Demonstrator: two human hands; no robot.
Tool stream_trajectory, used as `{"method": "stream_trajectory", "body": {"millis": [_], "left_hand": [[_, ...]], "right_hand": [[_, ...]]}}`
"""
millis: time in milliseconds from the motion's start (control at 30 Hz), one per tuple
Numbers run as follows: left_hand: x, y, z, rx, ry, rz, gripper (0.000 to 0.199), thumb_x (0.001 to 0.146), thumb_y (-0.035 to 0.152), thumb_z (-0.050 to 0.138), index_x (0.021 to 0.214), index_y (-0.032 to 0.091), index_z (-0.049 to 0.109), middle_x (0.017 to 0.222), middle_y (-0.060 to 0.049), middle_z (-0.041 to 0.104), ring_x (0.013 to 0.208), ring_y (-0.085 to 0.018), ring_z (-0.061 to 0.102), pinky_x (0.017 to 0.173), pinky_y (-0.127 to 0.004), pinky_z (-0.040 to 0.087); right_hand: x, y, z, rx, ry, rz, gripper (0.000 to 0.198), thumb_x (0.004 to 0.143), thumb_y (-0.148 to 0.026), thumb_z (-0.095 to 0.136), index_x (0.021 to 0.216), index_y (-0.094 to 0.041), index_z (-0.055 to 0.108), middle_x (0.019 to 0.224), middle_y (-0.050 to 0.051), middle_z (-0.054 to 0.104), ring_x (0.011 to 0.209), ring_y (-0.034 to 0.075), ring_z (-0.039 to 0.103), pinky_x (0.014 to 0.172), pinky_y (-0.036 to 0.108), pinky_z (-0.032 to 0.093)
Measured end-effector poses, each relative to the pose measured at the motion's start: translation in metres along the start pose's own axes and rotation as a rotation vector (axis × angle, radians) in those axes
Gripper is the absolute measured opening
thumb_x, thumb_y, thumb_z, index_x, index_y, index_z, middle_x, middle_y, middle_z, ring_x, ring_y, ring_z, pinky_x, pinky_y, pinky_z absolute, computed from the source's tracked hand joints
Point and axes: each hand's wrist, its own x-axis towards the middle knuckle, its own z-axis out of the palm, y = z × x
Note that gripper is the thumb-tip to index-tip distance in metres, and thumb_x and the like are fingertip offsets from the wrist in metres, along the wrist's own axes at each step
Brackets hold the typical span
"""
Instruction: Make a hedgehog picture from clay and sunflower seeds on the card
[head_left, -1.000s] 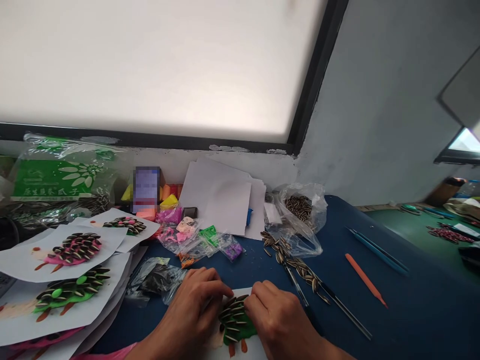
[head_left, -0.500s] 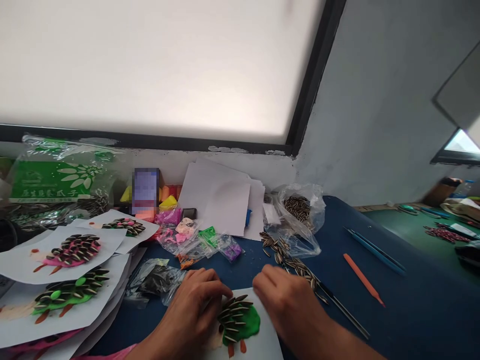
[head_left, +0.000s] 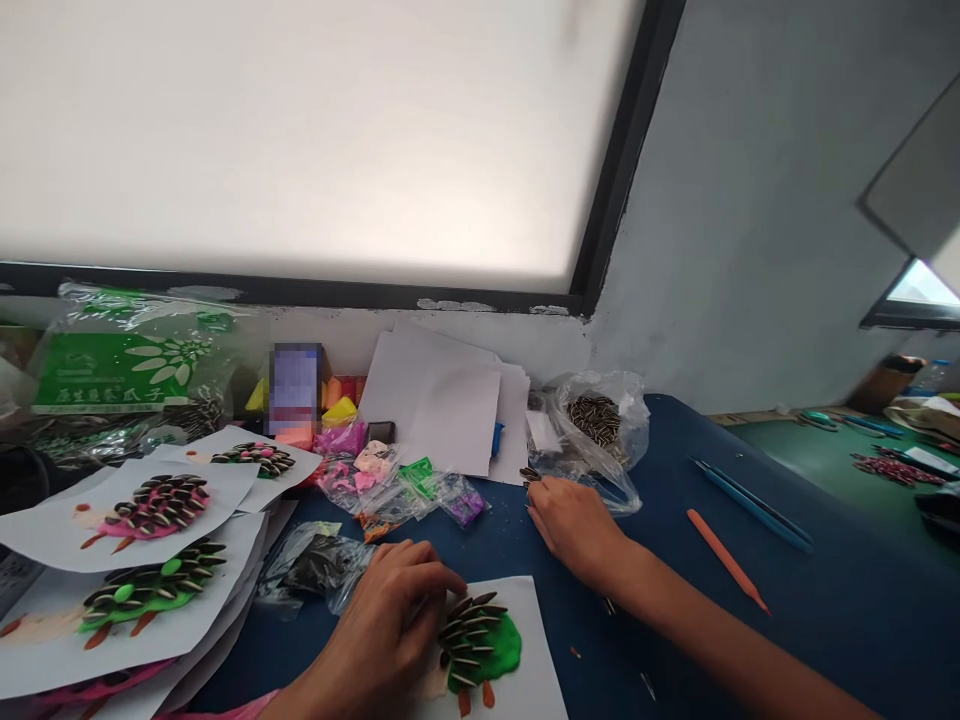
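My left hand (head_left: 397, 615) rests with bent fingers on the left side of a white sheet (head_left: 536, 640), its index fingertip by the picture there. That picture is a green clay hedgehog body (head_left: 499, 645) with rows of striped sunflower seeds (head_left: 469, 635) stuck in its left part and two brown clay feet. The beige clay at its left is partly hidden by my hand. Farther forward, my right hand (head_left: 574, 525) reaches over loose sunflower seeds (head_left: 529, 475), thumb and fingers slightly apart. Most of that seed pile is covered by the hand and forearm.
Finished seed hedgehogs on paper (head_left: 154, 510) are stacked at the left. Bagged coloured clay (head_left: 416, 480), blank paper (head_left: 442, 400) and a bag of seeds (head_left: 596, 420) stand along the wall. Blue tweezers (head_left: 750, 505) and an orange clay tool (head_left: 727, 560) lie at the right.
My right hand has left the right edge of the sheet and moved forward to the loose seeds. My left hand stays where it was on the paper.
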Motion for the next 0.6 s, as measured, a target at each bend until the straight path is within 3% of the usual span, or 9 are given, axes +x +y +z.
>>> {"method": "stream_trajectory", "body": {"millis": [300, 467, 600], "left_hand": [[0.000, -0.002, 0.003, 0.015, 0.033, 0.005, 0.034, 0.087, 0.019, 0.040, 0.083, 0.024, 0.073, 0.076, -0.004, 0.062, 0.073, -0.021, 0.056, 0.069, -0.033, 0.037], [0.000, -0.004, 0.006, 0.030, 0.031, 0.001, 0.034, 0.086, 0.020, 0.040, 0.084, 0.024, 0.074, 0.074, -0.005, 0.061, 0.072, -0.021, 0.055, 0.069, -0.032, 0.038], [-0.001, -0.004, 0.006, 0.025, 0.045, 0.002, 0.035, 0.085, 0.019, 0.040, 0.084, 0.024, 0.074, 0.075, -0.005, 0.062, 0.072, -0.021, 0.055, 0.069, -0.032, 0.039]], "right_hand": [[-0.018, 0.005, -0.004, 0.107, 0.017, -0.027, 0.012, 0.090, -0.009, 0.050, 0.084, -0.014, 0.060, 0.084, 0.007, 0.067, 0.074, 0.018, 0.062, 0.063, 0.027, 0.039], [-0.038, 0.005, -0.008, 0.594, 0.078, -0.048, 0.015, 0.083, -0.006, 0.051, 0.089, -0.018, 0.059, 0.071, -0.002, 0.059, 0.059, 0.011, 0.051, 0.055, 0.022, 0.035], [-0.058, -0.003, -0.014, 0.953, -0.113, -0.026, 0.021, 0.088, -0.013, 0.047, 0.087, -0.019, 0.067, 0.065, -0.003, 0.057, 0.053, 0.010, 0.046, 0.048, 0.021, 0.031]]}}
